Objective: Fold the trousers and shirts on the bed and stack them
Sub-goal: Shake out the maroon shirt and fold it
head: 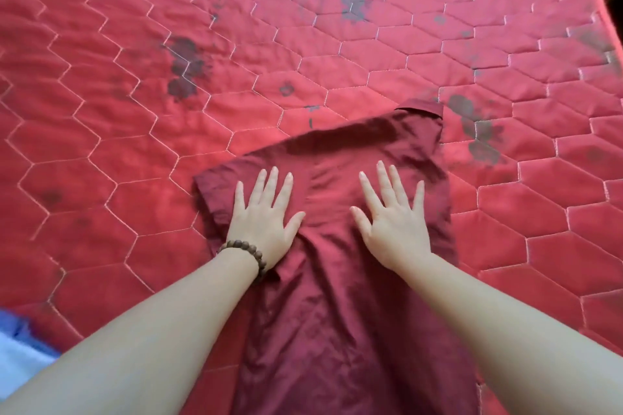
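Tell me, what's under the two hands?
Both the left hand and the right hand lie flat, fingers spread, on the dark red shirt. The shirt lies on the red quilted mattress. Anything beneath the shirt is covered.

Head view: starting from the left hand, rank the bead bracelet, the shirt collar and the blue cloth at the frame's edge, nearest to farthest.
1. Bead bracelet: on the wrist of the left hand itself, which lies flat on the shirt.
2. Shirt collar: up and to the right, at the shirt's far end.
3. Blue cloth: at the lower left edge of the frame, off the shirt.
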A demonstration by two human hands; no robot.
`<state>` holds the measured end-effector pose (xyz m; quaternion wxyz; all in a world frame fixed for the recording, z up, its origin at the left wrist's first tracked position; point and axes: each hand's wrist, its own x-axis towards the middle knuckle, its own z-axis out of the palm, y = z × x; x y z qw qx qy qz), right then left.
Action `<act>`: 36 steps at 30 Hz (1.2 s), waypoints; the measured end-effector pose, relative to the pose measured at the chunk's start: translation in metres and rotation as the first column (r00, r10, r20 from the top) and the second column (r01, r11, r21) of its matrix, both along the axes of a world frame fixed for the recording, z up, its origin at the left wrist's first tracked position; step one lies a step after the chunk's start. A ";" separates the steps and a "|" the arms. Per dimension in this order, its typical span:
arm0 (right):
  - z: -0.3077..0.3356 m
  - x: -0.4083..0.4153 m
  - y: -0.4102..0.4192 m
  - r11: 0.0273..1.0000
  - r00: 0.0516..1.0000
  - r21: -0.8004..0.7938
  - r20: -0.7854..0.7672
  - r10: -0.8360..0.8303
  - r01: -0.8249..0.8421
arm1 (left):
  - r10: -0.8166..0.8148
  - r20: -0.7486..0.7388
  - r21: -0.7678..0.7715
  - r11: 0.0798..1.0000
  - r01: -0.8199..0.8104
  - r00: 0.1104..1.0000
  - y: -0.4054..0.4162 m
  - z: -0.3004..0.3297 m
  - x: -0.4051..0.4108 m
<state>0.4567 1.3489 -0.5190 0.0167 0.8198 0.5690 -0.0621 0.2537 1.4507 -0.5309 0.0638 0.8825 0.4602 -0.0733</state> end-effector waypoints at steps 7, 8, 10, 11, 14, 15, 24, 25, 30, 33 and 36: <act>-0.019 -0.071 -0.012 0.985 0.988 -0.082 -0.035 0.149 -0.151 | 0.075 -0.124 0.009 0.997 -0.075 0.989 -0.012 -0.005 -0.096; -0.019 -0.071 -0.011 0.985 0.990 -0.098 -0.020 0.141 -0.142 | 0.126 -0.140 0.002 0.992 -0.127 0.982 -0.011 -0.005 -0.104; -0.015 -0.075 -0.012 0.989 0.994 -0.098 0.011 0.111 -0.110 | 0.227 -0.103 0.017 0.974 -0.227 0.968 -0.014 -0.002 -0.106; -0.012 -0.081 -0.015 0.995 0.996 -0.058 0.018 0.084 -0.083 | 0.252 -0.045 0.037 0.967 -0.251 0.967 -0.021 0.000 -0.103; -0.007 -0.112 -0.036 0.995 0.998 0.082 -0.025 0.064 -0.062 | 0.086 0.169 0.010 0.996 -0.089 0.982 -0.061 -0.001 -0.093; -0.009 -0.124 -0.047 0.992 0.994 0.083 -0.042 0.098 -0.094 | -0.027 0.186 -0.002 1.000 0.028 0.982 -0.078 -0.004 -0.093; 0.005 -0.115 -0.114 0.985 0.991 0.111 -0.056 -0.123 0.129 | 0.324 0.229 -0.032 0.945 -0.326 0.918 -0.103 0.017 -0.092; 0.011 -0.116 -0.123 0.978 0.989 0.157 -0.062 -0.132 0.141 | 0.246 0.292 0.017 0.965 -0.262 0.924 -0.115 0.022 -0.085; 0.013 -0.135 -0.181 0.982 0.988 0.120 -0.070 -0.141 0.149 | -0.296 0.198 -0.035 0.951 0.308 0.935 -0.186 0.016 -0.069; 0.002 -0.130 -0.220 0.985 0.985 -0.071 -0.052 -0.163 0.159 | -0.190 0.023 -0.093 0.977 0.191 0.982 -0.179 -0.002 -0.089; -0.003 -0.115 -0.254 0.945 0.960 -0.170 0.035 -0.278 0.280 | -0.043 -0.061 -0.064 0.997 0.039 0.997 -0.166 -0.005 -0.098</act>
